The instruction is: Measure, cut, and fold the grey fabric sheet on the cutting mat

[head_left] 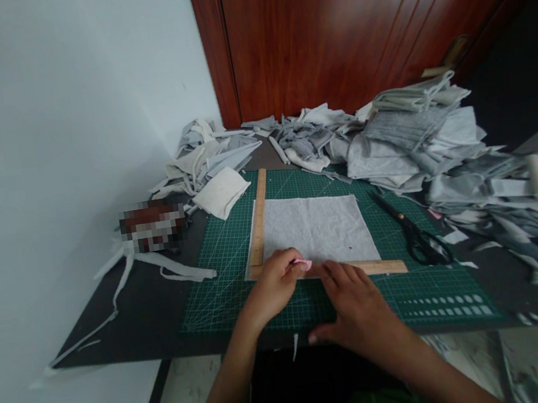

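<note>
A light grey piece of cloth point(320, 224) lies fairly flat on the green cutting mat point(207, 258). Along its near edge runs a wooden ruler point(385, 267), and a second wooden ruler point(261, 209) lies along its left side. My left hand point(275, 281) pinches a small pink piece of tailor's chalk point(303, 264) just over the near ruler. Flat on that ruler rest the fingertips of my right hand point(357, 296), its thumb spread out toward the table's front edge. Part of the near ruler is hidden under both hands.
Black-handled scissors point(418, 236) lie at the mat's right. Heaped grey cloth point(406, 140) fills the back right, with more scraps point(205, 150) at the back left. Loose strips point(178, 269) and a blurred-out object point(153, 225) are on the left, near the white wall point(60, 125).
</note>
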### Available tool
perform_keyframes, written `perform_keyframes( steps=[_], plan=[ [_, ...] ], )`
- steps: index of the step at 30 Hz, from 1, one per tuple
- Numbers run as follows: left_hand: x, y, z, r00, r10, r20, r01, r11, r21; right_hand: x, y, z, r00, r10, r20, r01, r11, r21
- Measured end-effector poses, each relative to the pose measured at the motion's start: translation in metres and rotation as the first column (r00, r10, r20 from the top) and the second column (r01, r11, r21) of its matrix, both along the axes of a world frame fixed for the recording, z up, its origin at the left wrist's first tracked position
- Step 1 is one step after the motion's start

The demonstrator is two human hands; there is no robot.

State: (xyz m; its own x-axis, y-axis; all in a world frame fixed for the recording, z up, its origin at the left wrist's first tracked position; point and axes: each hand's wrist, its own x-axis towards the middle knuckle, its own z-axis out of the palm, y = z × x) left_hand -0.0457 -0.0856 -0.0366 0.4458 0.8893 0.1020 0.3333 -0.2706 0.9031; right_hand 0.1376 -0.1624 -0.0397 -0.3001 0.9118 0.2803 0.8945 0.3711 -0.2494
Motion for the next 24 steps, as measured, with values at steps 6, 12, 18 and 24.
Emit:
perform_keyframes(
  steps=[6,12,18,24],
  plan=[
    [-0.004,0.007,-0.004,0.995,-0.004,0.102,0.013,0.996,-0.087,-0.001,-0.006,-0.004,0.993,0.048,0.110,-0.036,0.993,-0.109],
    [0.001,-0.003,-0.019,0.979,0.191,0.064,-0.198,0.972,0.124,-0.012,0.000,0.016,0.918,0.112,0.380,0.063,0.905,-0.420],
    [-0.005,-0.026,-0.021,0.949,0.197,-0.244,0.014,0.751,0.660,-0.014,0.004,0.025,0.898,0.152,0.413,0.071,0.876,-0.477],
    [-0.010,-0.037,-0.013,0.887,0.211,-0.412,0.204,0.621,0.757,-0.011,0.006,0.028,0.908,0.166,0.386,0.054,0.865,-0.500]
  ],
)
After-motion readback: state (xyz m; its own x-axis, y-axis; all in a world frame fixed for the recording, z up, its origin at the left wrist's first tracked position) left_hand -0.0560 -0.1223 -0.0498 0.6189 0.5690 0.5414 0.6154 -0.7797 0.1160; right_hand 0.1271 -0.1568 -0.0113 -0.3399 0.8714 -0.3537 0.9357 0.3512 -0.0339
